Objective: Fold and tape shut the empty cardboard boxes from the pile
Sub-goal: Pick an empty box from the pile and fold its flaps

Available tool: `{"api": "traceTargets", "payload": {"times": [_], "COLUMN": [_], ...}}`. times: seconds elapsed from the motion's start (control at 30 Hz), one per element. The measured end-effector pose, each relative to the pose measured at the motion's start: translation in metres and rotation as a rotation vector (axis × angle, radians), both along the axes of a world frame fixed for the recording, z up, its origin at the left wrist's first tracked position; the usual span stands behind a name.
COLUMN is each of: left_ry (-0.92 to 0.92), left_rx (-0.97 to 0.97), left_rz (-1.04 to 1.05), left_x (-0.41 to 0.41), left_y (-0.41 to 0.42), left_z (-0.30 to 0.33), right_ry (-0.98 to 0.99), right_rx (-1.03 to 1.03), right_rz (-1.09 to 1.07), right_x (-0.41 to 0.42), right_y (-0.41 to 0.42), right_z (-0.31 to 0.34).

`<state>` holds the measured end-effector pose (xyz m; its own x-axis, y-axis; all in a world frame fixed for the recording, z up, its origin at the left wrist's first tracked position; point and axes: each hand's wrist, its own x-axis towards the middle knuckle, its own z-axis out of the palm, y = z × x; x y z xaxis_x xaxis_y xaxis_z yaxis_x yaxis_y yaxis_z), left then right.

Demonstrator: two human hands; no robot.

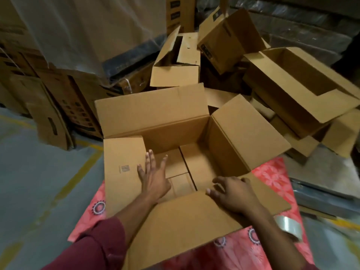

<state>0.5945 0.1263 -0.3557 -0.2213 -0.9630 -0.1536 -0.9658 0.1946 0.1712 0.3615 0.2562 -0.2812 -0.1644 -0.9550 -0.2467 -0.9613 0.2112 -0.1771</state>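
An open cardboard box [229, 145] stands on a red patterned cloth [272, 176] in front of me, all of its top flaps spread outward. My left hand [153, 176] lies with straight fingers on the inner edge of the left flap [122, 162]. My right hand [231, 193] rests on the edge of the near flap [185, 227], its fingers loosely bent over the box opening. A roll of clear tape [288, 227] lies on the cloth just right of my right forearm. The pile of empty boxes [288, 88] lies behind and to the right.
Flattened printed cartons [58, 106] lean at the left under a plastic sheet [81, 32]. A grey floor with yellow lines [39, 182] spreads to the left. Dark wrapped bundles [321, 193] lie at the right edge.
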Motion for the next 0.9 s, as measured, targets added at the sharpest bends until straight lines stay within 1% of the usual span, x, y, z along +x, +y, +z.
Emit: {"api": "traceTargets", "payload": {"times": [0.07,0.1,0.17,0.27,0.3,0.33,0.37,0.43,0.53,0.57,0.6,0.63,0.67,0.73,0.83,0.9], "left_ry": [0.005,0.001,-0.044,-0.130,-0.151,-0.161,-0.157,-0.128,-0.078,-0.057,-0.034,-0.008,0.023,0.076,0.090,0.034], "left_rx": [0.003,0.010,-0.003,-0.019,-0.014,-0.010,-0.012,-0.032,-0.026,-0.024,-0.022,-0.014,-0.001,0.028,0.065,0.118], "left_rz": [-0.049,-0.083,-0.179,-0.311,-0.323,-0.331,-0.341,-0.346,-0.335,-0.322,-0.311,-0.301,-0.290,-0.252,-0.224,-0.251], "left_x": [0.004,0.008,0.016,0.027,0.027,0.026,0.025,0.024,0.027,0.029,0.030,0.031,0.031,0.031,0.031,0.029], "left_y": [-0.001,-0.003,-0.006,-0.008,-0.008,-0.008,-0.009,-0.010,-0.011,-0.011,-0.010,-0.012,-0.014,-0.018,-0.019,-0.021], "left_z": [-0.001,-0.001,-0.001,-0.007,-0.010,-0.012,-0.014,-0.014,-0.013,-0.014,-0.015,-0.016,-0.016,-0.015,-0.018,-0.017], "right_ry": [-0.137,-0.271,-0.601,-1.130,-1.278,-1.390,-1.459,-1.515,-1.411,-1.318,-1.168,-0.968,-0.773,-0.519,-0.258,-0.149], "right_rx": [-0.050,-0.083,-0.173,-0.437,-0.486,-0.499,-0.495,-0.497,-0.627,-0.655,-0.650,-0.594,-0.511,-0.312,0.124,0.332], "right_rz": [-0.151,-0.269,-0.556,-1.130,-1.259,-1.322,-1.331,-1.287,-1.169,-1.098,-0.999,-0.881,-0.742,-0.469,-0.172,0.019], "right_x": [-0.002,-0.004,-0.015,-0.047,-0.055,-0.062,-0.064,-0.064,-0.051,-0.045,-0.040,-0.035,-0.032,-0.021,-0.003,-0.005], "right_y": [0.005,0.007,0.013,0.021,0.023,0.023,0.024,0.022,0.020,0.023,0.027,0.032,0.034,0.038,0.039,0.048], "right_z": [-0.001,0.000,-0.003,-0.004,-0.002,0.000,0.005,0.010,0.004,-0.002,-0.008,-0.012,-0.014,-0.008,0.009,0.018]}}
